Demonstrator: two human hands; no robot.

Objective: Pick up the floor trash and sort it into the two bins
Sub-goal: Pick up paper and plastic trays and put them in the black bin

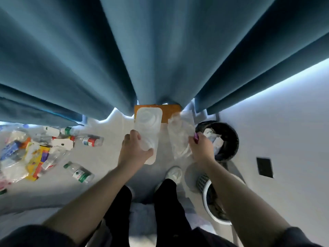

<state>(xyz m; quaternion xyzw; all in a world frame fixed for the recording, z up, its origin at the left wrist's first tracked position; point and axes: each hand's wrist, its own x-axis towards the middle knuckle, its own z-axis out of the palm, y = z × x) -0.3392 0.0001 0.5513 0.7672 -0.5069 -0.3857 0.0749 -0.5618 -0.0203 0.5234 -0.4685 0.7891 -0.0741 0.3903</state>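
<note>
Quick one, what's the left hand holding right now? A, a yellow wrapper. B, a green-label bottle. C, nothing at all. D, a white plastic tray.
D: the left hand grips the white plastic tray by its near end, while the green-label bottle and yellow wrapper lie on the floor off to the left; the right hand holds crumpled clear plastic.

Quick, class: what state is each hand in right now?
Left hand: closed, holding a white plastic tray.
Right hand: closed, holding crumpled clear plastic wrapping.
</note>
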